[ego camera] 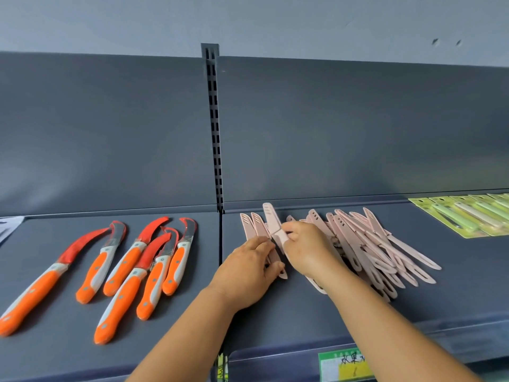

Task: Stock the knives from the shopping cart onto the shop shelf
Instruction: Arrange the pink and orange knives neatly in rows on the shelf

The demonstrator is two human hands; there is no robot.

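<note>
A heap of several pink sheathed knives [366, 244] lies on the dark grey shelf [275, 315], right of the centre seam. My right hand [305, 249] is shut on one pink knife [272, 219], whose sheathed tip points toward the back panel. My left hand [248, 271] rests flat, fingers apart, on two pink knives [254, 226] laid side by side at the left end of the row. The shopping cart is out of view.
Several orange-handled curved knives [132, 268] lie on the left shelf section. Green carded knife packs [468, 216] sit at the far right. A slotted upright [213, 128] splits the back panel. A green and yellow price label [344, 365] hangs on the shelf's front edge.
</note>
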